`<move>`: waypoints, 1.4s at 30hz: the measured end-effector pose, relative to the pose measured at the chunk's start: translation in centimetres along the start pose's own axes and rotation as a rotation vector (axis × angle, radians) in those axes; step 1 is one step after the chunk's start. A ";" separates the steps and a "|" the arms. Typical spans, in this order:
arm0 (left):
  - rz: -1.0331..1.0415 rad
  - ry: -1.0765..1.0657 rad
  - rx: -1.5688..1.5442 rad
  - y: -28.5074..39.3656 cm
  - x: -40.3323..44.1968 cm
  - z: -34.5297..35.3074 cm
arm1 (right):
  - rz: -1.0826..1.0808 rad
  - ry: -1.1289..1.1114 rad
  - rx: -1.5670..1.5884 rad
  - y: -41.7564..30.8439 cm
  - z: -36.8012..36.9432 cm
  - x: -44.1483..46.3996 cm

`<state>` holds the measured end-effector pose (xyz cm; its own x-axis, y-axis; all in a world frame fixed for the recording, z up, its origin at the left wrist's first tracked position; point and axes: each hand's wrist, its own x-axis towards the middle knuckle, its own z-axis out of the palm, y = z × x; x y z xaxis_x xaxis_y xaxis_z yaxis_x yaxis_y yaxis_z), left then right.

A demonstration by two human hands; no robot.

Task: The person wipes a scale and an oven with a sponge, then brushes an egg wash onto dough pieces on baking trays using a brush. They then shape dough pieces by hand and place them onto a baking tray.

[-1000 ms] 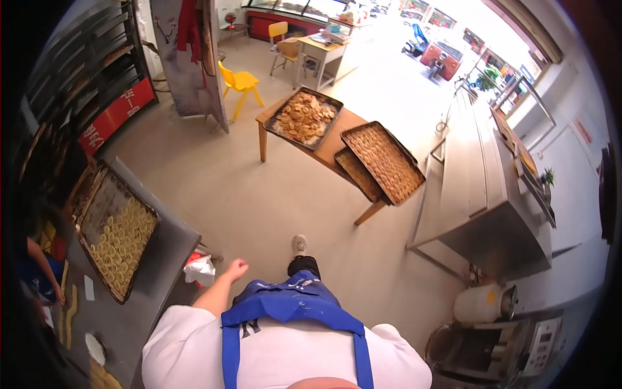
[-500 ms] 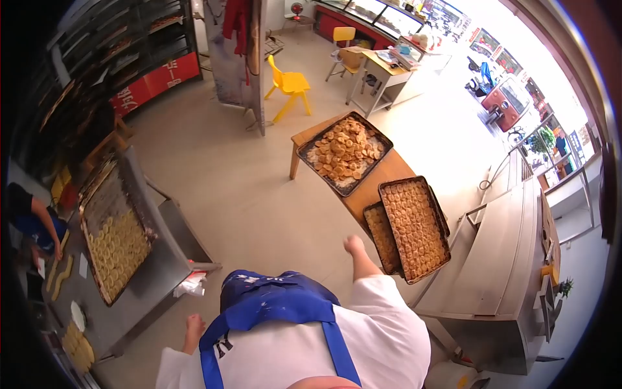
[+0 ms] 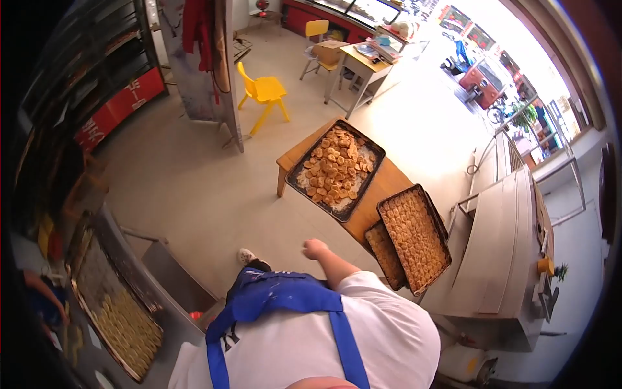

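My right hand (image 3: 314, 248) is in front of my blue apron (image 3: 278, 295), above the floor, with its fingers loosely curled and nothing visible in them. My left hand is out of sight, beyond my body. Nearest to the right hand is a wooden table (image 3: 369, 217) carrying a dark baking tray (image 3: 295, 183) heaped with round browned cookies (image 3: 337, 162). At the table's near end, another tray of cookies in tight rows (image 3: 414, 240) lies crosswise over a lower tray (image 3: 387, 256). My hand touches none of these.
A metal worktable at left bears a tray of pale dough pieces (image 3: 126, 324); a co-worker's arm (image 3: 48, 292) is beside it. Ahead stand a yellow chair (image 3: 262, 89) and a small desk (image 3: 363, 61). A large metal machine (image 3: 502, 253) is at right.
My view has shifted closer to the wooden table. My right hand has swung leftward across my front, my left hand has gone out of view, and my shoe has appeared.
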<state>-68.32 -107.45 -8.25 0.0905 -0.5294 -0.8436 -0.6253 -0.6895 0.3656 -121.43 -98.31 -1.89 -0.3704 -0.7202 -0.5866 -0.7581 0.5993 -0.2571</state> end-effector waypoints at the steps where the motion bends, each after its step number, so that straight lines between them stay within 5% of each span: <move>1: 0.028 -0.013 0.013 2.6 2.0 -0.6 | 0.094 -0.070 0.014 2.0 -0.3 -0.1; 6: 0.211 -0.120 0.001 21.9 10.1 -0.7 | 0.834 0.280 0.411 10.9 -1.5 -2.4; 10: 0.762 0.179 0.544 34.7 12.2 -1.5 | 1.125 0.348 0.623 5.6 -4.1 -7.0; 14: 0.947 0.056 0.677 40.1 9.7 0.3 | 0.980 0.007 0.458 3.0 -1.9 -4.9; 18: 1.022 -0.129 1.077 36.0 13.9 2.9 | 0.904 -0.114 0.370 -0.7 -6.7 0.7; 24: 1.303 0.258 1.073 29.5 14.7 -3.0 | 0.554 0.073 0.188 -5.4 -15.5 17.6; 25: 1.466 0.249 0.696 28.5 13.9 -4.4 | 0.476 0.043 0.134 -5.9 -15.9 21.5; 26: 1.426 0.381 0.642 27.0 13.7 -4.7 | 0.394 0.018 0.080 -7.0 -16.5 25.5; 28: 0.981 0.587 0.807 25.0 13.3 -5.1 | 0.206 -0.058 -0.060 -12.5 -20.0 30.9; 32: 0.467 0.274 0.851 19.1 11.2 -3.1 | 0.023 -0.203 -0.301 -22.9 -21.1 44.1; 36: -0.251 0.285 0.146 21.2 10.0 1.4 | -0.727 -0.176 -0.653 -36.7 -21.8 54.4; 38: -0.501 0.366 -0.300 22.7 9.1 3.0 | -0.807 -0.100 -0.343 -43.3 -24.2 53.6; 40: -0.542 0.679 -0.805 25.4 9.9 5.8 | -0.855 -0.186 -0.521 -47.5 -24.8 54.3; 42: -0.565 0.804 -0.909 28.7 9.3 5.4 | -0.985 -0.227 -0.641 -51.2 -24.3 56.2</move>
<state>-89.60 -129.50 -7.66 0.7880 0.0098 -0.6155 0.3546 -0.8246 0.4408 -116.44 -177.98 -2.99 0.5740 -0.6551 -0.4913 -0.8162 -0.5054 -0.2799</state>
